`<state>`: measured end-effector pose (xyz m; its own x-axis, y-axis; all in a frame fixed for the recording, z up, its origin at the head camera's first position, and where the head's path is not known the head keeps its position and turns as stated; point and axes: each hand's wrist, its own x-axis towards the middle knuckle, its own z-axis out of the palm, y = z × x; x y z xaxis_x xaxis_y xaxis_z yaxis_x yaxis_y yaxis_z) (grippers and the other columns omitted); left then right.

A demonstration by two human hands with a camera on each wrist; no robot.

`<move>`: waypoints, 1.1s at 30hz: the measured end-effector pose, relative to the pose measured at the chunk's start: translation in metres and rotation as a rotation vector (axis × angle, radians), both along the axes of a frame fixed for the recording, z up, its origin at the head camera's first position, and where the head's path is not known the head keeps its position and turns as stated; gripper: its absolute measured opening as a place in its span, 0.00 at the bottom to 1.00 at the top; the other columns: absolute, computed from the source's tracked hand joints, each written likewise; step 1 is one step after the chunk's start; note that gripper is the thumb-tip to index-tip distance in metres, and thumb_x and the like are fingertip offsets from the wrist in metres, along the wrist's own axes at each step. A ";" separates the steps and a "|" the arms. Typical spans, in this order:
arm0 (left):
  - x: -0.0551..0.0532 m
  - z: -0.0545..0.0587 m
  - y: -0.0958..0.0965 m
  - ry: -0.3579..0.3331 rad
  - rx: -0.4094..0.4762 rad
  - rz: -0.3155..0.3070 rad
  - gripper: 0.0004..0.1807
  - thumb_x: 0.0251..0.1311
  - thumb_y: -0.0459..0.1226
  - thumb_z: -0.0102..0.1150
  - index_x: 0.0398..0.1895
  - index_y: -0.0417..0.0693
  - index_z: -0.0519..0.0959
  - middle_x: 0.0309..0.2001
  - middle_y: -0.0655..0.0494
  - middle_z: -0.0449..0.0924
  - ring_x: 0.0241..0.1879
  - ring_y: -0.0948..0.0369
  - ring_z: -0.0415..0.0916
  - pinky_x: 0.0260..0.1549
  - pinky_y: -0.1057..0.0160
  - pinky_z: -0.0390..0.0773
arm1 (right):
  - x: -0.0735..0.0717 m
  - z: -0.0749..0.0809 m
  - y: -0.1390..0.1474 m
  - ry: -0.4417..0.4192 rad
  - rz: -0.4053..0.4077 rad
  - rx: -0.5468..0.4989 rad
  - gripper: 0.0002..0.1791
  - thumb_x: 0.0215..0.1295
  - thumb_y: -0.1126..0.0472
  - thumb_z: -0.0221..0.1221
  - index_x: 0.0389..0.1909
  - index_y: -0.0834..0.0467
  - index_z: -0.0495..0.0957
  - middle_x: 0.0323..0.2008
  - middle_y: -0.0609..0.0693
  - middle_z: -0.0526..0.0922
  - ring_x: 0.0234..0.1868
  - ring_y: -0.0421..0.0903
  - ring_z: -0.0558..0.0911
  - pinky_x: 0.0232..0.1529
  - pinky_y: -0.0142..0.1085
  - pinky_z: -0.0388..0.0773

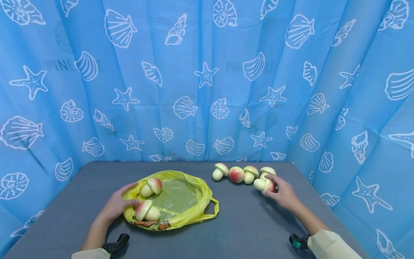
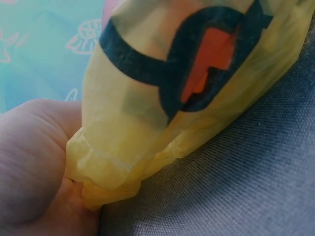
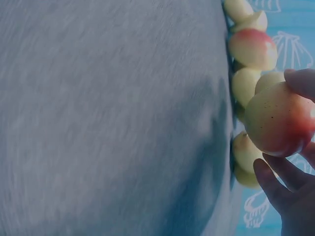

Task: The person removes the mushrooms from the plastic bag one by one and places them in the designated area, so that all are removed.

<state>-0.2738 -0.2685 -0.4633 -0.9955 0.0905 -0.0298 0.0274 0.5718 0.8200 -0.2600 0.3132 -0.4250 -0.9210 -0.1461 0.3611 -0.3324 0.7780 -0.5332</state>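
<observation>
Blue curtain (image 1: pixel 200 122) w/ white shell & starfish prints hangs along the far side & both flanks of the gray table (image 1: pixel 239 219). Your left hand (image 1: pixel 113 205) pinches the left edge of the yellow bag (image 1: pixel 191 220), grip narrow, plastic bunched btwn thumb & fingers. Bag lies left of ctr, mouth open, handle loop (image 1: pixel 211 216) out to the right, orange & black print (image 1: pixel 147 223) on its near side.

Two toy mushrooms sit in the bag's left part: the far one (image 1: pixel 154 185) w/ stem pointing near-left, the near one (image 1: pixel 143 210) w/ cap left & stem right. Your thumb tip is just beside the near one's cap.

Far right, your right hand (image 1: pixel 284 194) holds a mushroom (image 1: pixel 260 184) btwn thumb & fingers, grip about as wide as its cap, red-tinged cap right, pale stem left. Can't tell if it touches the row behind.

That row, L to R: tilted mushroom (image 1: pixel 218 174), red-faced mushroom (image 1: pixel 237 175), third mushroom (image 1: pixel 249 177), fourth mushroom (image 1: pixel 267 170), partly hidden by your hold. Pale sleeves (image 1: pixel 331 246) & black wrist straps (image 1: pixel 116 245) show at the near edge.
</observation>
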 end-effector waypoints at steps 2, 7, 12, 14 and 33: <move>0.000 0.000 0.000 0.000 0.002 0.001 0.44 0.56 0.44 0.68 0.73 0.40 0.59 0.71 0.30 0.52 0.68 0.33 0.48 0.61 0.32 0.52 | 0.001 -0.002 0.004 -0.014 0.002 0.029 0.31 0.54 0.61 0.71 0.59 0.64 0.73 0.51 0.63 0.78 0.42 0.52 0.78 0.38 0.45 0.76; 0.000 0.000 0.000 0.001 0.004 0.003 0.43 0.56 0.44 0.68 0.73 0.40 0.59 0.71 0.30 0.52 0.68 0.33 0.48 0.61 0.32 0.52 | 0.003 -0.004 0.011 -0.068 0.036 0.092 0.33 0.54 0.61 0.71 0.61 0.63 0.72 0.54 0.63 0.77 0.45 0.53 0.77 0.41 0.48 0.74; -0.001 -0.001 0.000 -0.009 0.010 0.012 0.43 0.56 0.44 0.68 0.73 0.40 0.59 0.71 0.31 0.52 0.68 0.33 0.47 0.61 0.32 0.51 | 0.004 -0.003 0.017 -0.098 0.060 0.132 0.36 0.54 0.61 0.71 0.64 0.64 0.69 0.56 0.67 0.75 0.52 0.61 0.77 0.46 0.55 0.74; -0.001 -0.002 0.000 -0.004 0.005 0.010 0.43 0.56 0.44 0.68 0.73 0.40 0.60 0.71 0.31 0.52 0.68 0.34 0.48 0.61 0.32 0.51 | 0.004 -0.003 0.020 -0.100 0.061 0.150 0.36 0.54 0.62 0.70 0.64 0.65 0.68 0.56 0.68 0.75 0.53 0.62 0.76 0.47 0.55 0.74; -0.002 -0.003 0.000 -0.013 0.012 0.019 0.43 0.56 0.44 0.67 0.73 0.41 0.60 0.71 0.31 0.53 0.68 0.34 0.49 0.61 0.33 0.52 | 0.000 -0.007 0.054 -0.014 0.053 0.204 0.32 0.51 0.74 0.68 0.60 0.64 0.74 0.56 0.66 0.75 0.36 0.47 0.73 0.34 0.43 0.69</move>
<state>-0.2753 -0.2688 -0.4666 -0.9965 0.0718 -0.0418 0.0057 0.5618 0.8273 -0.2596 0.3676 -0.4323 -0.9146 -0.2636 0.3065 -0.3699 0.8517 -0.3712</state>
